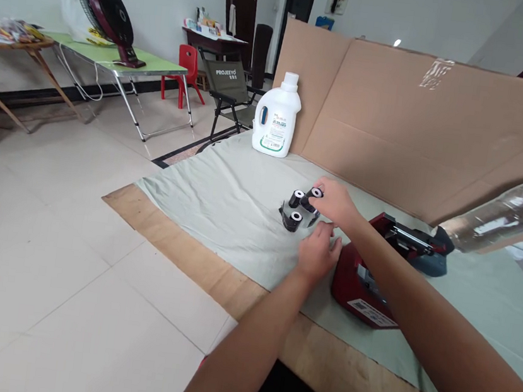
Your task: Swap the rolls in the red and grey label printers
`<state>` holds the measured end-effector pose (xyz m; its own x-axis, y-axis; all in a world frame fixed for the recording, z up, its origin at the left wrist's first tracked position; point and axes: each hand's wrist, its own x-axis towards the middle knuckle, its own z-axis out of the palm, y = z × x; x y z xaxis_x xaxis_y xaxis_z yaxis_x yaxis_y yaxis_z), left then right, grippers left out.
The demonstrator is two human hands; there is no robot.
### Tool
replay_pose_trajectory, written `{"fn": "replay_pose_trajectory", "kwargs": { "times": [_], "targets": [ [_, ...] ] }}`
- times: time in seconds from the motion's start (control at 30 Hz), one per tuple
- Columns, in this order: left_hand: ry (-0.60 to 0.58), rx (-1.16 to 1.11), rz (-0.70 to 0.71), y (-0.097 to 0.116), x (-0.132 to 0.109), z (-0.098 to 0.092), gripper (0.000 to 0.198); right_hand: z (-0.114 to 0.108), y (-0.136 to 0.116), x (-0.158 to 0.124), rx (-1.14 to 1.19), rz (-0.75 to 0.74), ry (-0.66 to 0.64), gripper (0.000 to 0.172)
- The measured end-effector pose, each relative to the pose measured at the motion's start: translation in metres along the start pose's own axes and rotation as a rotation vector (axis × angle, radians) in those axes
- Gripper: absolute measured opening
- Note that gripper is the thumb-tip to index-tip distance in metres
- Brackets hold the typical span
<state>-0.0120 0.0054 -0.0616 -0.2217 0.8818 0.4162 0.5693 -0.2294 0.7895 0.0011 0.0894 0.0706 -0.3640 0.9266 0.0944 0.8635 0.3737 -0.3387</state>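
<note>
Several small black rolls with white cores stand close together on the pale green cloth [223, 198]. My right hand [334, 202] pinches one black roll [314, 193] at the right of the group, tilted between thumb and fingers. Just left of it is another roll [296, 198], and a third [292, 221] sits nearer to me with dark film round it. Clear plastic shows among the rolls. My left hand [317, 254] rests by the cloth below the right hand, fingers curled; what they hold, if anything, is hidden.
A red and black machine [365, 285] sits beneath my right forearm, with a large clear plastic bottle [511, 214] behind it. A white detergent bottle [278, 118] stands before the cardboard wall [394, 123]. Farther left are a fan [109, 15] and a folding chair [231, 87].
</note>
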Motion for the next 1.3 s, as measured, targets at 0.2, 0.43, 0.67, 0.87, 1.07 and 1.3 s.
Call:
{"fn": "replay_pose_trajectory", "kwargs": {
  "times": [0.2,0.43,0.67,0.87,1.07,1.3],
  "targets": [
    [-0.107,0.04,-0.015,0.004,0.0,0.0,0.012,0.021,0.007,0.02,-0.176,0.014,-0.213,0.019],
    [-0.218,0.069,-0.042,0.006,0.002,-0.003,0.013,0.033,-0.002,0.023,-0.252,0.058,-0.29,0.023],
    [-0.271,0.085,-0.07,0.008,0.003,-0.006,0.013,0.027,-0.021,0.021,-0.372,0.035,-0.329,0.034],
    [-0.262,0.045,-0.071,0.008,0.004,-0.005,0.013,0.031,-0.02,0.018,-0.432,0.008,-0.333,0.03],
    [-0.246,0.041,-0.06,0.008,0.004,-0.004,0.013,0.025,-0.02,0.015,-0.415,-0.029,-0.377,0.025],
    [-0.174,0.014,-0.011,0.005,0.0,-0.001,0.012,0.01,-0.013,0.013,-0.324,-0.074,-0.318,0.027]
  ]
}}
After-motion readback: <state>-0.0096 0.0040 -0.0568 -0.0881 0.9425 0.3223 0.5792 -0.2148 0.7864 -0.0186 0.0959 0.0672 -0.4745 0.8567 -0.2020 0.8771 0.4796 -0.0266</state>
